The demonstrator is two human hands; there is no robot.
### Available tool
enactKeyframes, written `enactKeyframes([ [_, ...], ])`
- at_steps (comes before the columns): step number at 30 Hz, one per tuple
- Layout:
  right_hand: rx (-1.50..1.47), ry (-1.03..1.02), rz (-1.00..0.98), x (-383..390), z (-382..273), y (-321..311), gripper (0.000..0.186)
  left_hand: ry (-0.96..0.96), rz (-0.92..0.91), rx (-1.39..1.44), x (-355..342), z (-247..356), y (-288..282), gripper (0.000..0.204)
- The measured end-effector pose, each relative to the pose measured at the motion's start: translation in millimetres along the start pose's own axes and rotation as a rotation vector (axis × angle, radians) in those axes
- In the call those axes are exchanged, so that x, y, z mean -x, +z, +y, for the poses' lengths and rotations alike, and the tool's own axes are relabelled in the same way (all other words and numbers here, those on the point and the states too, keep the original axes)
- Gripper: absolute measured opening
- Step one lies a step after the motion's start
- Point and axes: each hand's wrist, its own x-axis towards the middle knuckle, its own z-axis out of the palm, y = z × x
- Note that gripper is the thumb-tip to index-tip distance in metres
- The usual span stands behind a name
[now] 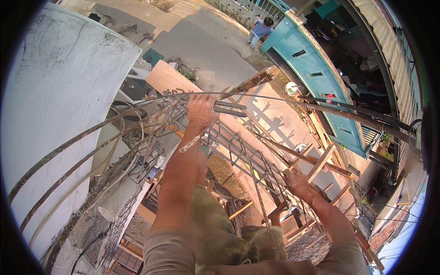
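Observation:
A rebar cage [243, 153] of long bars and square stirrups slants across the middle, from upper left to lower right. At its far end my left hand [201, 110] is closed around a pair of pincers; their two dark handles [230, 109] stick out to the right. The jaws are hidden by the hand. A long thin bar [270, 96] arcs past the fingers. My right hand [297, 182] grips the side of the cage nearer to me, fingers curled over a bar. More long bent rebars [59, 149] sweep down to the left.
White wall [68, 68] at left. Wooden planks and beams [321, 162] stand below and right of the cage. A plywood board [167, 75] lies beyond. Further off are a teal wall [307, 59], a white bucket [290, 88] and a person in blue [261, 31] by the road. The ground lies well below.

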Motion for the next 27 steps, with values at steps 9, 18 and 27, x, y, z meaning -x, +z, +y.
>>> enactKeyframes([
  [9, 0.232, 0.033, 0.618, 14, -4, -116, 0.078, -0.081, -0.22, -0.077, 1, 0, -8, 0.03],
  [18, 0.197, -0.225, 0.559, -131, -146, -183, 0.073, -0.191, -0.735, 0.006, -53, 6, -31, 0.03],
  [27, -0.202, -0.263, 1.011, -4, -126, -171, 0.058, -0.136, -1.016, -0.038, -60, -7, -29, 0.027],
])
